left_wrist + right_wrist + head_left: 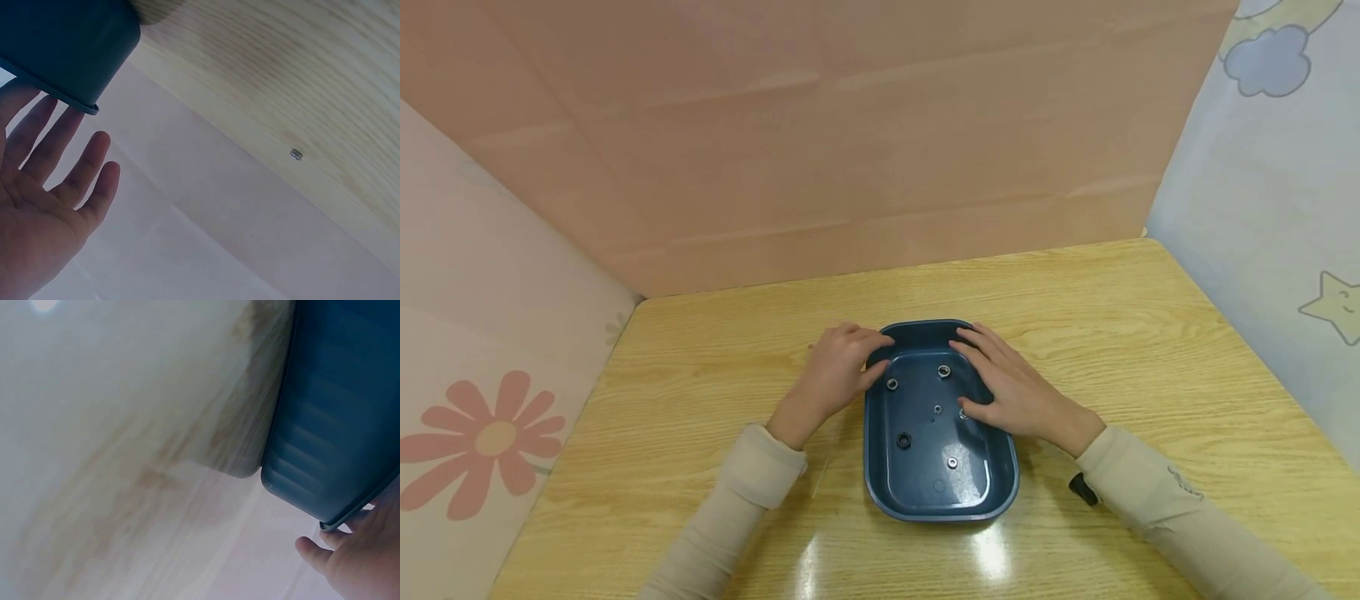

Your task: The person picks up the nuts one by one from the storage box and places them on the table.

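A blue rectangular tray (875, 483) stands on the table with several nuts scattered in it, among them a dark hex nut (904, 440), a larger silver nut (943, 372) and a small nut (952, 462). My left hand (842, 367) is at the tray's far left rim, its fingertips over the edge; in the left wrist view its fingers are loosely extended along the rim. Across from it, my right hand (1011, 387) lies over the right rim with spread fingers reaching inside. Its thumb is beside a partly covered nut (964, 414). Neither hand visibly holds a nut.
A single small nut (297, 154) lies on the wooden table (715, 358) outside the tray, beyond the left hand. A pinkish-brown sheet (850, 142) rises behind the table, with patterned walls at both sides. A black object (1082, 489) shows under the right sleeve.
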A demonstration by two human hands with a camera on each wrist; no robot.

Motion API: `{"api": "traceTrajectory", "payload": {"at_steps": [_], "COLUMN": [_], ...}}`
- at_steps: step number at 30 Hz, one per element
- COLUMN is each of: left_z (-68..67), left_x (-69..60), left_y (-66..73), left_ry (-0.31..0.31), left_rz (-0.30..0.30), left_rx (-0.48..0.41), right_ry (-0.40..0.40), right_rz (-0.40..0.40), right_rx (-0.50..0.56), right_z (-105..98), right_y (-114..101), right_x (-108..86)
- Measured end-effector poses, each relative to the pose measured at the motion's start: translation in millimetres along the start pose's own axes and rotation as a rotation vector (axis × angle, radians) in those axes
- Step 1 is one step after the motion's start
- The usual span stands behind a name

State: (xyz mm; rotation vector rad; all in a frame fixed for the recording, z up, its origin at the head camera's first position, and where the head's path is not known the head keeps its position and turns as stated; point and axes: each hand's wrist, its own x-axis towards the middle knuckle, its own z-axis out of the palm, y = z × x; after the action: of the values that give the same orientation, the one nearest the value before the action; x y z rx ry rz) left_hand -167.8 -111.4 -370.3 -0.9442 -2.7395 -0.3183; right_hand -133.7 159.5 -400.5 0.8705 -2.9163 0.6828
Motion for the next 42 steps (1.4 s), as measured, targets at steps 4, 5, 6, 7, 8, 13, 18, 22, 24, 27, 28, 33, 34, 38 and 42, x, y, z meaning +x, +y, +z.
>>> {"api": "traceTrajectory", "payload": {"at_steps": [4, 5, 6, 7, 8, 13, 18, 22, 24, 27, 28, 33, 34, 38, 42], "left_z": [1.2, 1.3, 1.2, 1.3, 1.4, 2.7, 4.1, 5.7, 6.8, 8.2, 8.7, 9.8, 9.6, 9.3, 9.1], "left_x": [-0.5, -0.6, -0.7, -0.8, -0.9, -0.7, -0.5, -0.8, -0.8, -0.6, -0.5, 0.4, 0.7, 1.9, 3.2], "left_y": [2.4, 2.9, 3.5, 4.0, 4.5, 6.1, 8.1, 9.7, 10.2, 11.0, 11.3, 12.0, 12.3, 13.6, 15.0], "left_ry": [-0.037, -0.044, -0.047, -0.049, -0.051, -0.055, -0.080, -0.102, -0.109, -0.113, -0.117, -0.136, -0.142, -0.169, -0.199], "left_rz": [-0.012, -0.015, -0.018, -0.020, -0.022, -0.031, -0.051, -0.063, -0.066, -0.064, -0.065, -0.070, -0.072, -0.078, -0.081], "left_rx": [0.008, 0.005, 0.002, -0.004, -0.006, -0.007, -0.004, -0.008, -0.005, 0.001, 0.005, -0.001, -0.003, -0.003, -0.002], "right_ry": [0.008, 0.009, 0.011, 0.013, 0.012, 0.004, -0.011, -0.015, -0.015, -0.016, -0.017, -0.008, -0.004, 0.015, 0.022], "right_rz": [-0.001, -0.002, -0.002, -0.003, -0.002, 0.013, 0.027, 0.030, 0.029, 0.030, 0.031, 0.022, 0.018, 0.000, -0.006], "right_rx": [-0.001, -0.001, -0.002, -0.004, -0.003, 0.006, 0.013, 0.015, 0.014, 0.015, 0.016, 0.012, 0.010, 0.003, 0.004], "right_z": [0.7, 1.0, 1.2, 1.4, 1.5, 0.8, -0.4, -0.7, -0.7, -1.0, -1.2, -0.2, -0.1, 1.6, 1.8], "right_y": [-0.3, -0.2, -0.1, -0.2, -0.2, -0.6, -1.5, -1.8, -1.8, -2.0, -2.0, -0.9, -0.8, 0.1, -0.4], "right_x": [-0.3, -0.4, -0.5, -0.6, -0.7, -1.0, -0.8, -1.3, -1.6, -2.0, -2.2, -2.5, -2.4, -2.5, -2.8]}}
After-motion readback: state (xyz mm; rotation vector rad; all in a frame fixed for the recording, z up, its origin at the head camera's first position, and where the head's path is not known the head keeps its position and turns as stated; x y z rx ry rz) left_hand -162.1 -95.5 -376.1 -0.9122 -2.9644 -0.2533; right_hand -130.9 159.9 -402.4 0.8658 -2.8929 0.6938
